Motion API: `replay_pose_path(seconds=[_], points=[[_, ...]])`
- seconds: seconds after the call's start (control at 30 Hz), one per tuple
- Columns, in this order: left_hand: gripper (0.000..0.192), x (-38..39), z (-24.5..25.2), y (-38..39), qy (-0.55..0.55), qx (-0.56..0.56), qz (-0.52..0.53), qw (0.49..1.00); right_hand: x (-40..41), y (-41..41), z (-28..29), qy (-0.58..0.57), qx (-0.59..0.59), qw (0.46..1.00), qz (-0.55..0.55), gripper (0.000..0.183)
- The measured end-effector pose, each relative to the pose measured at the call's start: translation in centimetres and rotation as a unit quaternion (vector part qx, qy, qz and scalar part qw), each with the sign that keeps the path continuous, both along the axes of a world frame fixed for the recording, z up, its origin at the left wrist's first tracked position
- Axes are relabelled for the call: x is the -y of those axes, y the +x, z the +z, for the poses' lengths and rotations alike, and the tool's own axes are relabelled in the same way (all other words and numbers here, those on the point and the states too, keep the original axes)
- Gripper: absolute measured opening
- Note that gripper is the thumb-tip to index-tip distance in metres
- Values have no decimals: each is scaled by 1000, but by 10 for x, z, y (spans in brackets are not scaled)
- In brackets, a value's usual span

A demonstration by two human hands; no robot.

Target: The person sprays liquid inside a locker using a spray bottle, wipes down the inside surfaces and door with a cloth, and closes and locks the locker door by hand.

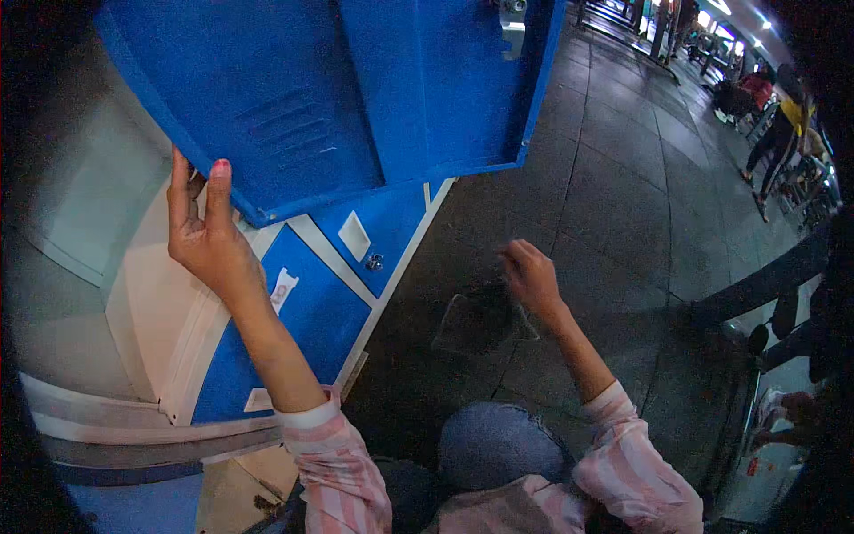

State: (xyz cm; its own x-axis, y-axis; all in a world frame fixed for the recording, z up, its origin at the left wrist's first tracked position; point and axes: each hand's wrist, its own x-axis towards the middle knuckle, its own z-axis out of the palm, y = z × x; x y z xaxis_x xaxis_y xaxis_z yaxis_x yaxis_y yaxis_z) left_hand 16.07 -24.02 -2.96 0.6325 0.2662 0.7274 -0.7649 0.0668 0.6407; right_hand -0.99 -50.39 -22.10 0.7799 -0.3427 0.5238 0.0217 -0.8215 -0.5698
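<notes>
At the top a blue metal locker door [307, 87] stands swung out, showing its folded edges, pressed louvre slots [287, 123] and a metal latch part [513, 30]. My left hand [210, 227] grips its lower left edge, thumb on the near face and fingers behind. My right hand [532, 274] is raised over the dark floor, apart from the door, with fingers curled. Blur hides whether anything is between those fingers. Just below it shows a faint outline like clear plastic film [460, 327]; whether the hand touches it cannot be told.
Under the door is a pale locker frame [200, 354] with blue door fronts [300, 314], a white recessed plate [355, 235], a small lock [375, 261] and a paper label [283, 290]. Dark tiled floor [614, 173] extends right. People [777, 127] and a metal-framed item [767, 400] are further right.
</notes>
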Motion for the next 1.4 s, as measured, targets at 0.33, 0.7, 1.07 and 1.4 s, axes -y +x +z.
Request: replay_pose_path(seconds=[0.33,0.7,1.07,1.4], points=[[43,3,0,-9,5,19,2,1000,4,-21,-77,-176,-388,904,-21,30],[43,3,0,-6,-33,21,6,999,8,-52,-2,-77,-186,979,-19,19],[42,-4,0,-4,3,-8,1,1000,20,-72,68,178,-80,981,5,14],[39,-22,18,-13,57,-31,-6,998,4,-66,104,242,61,968,-16,18]])
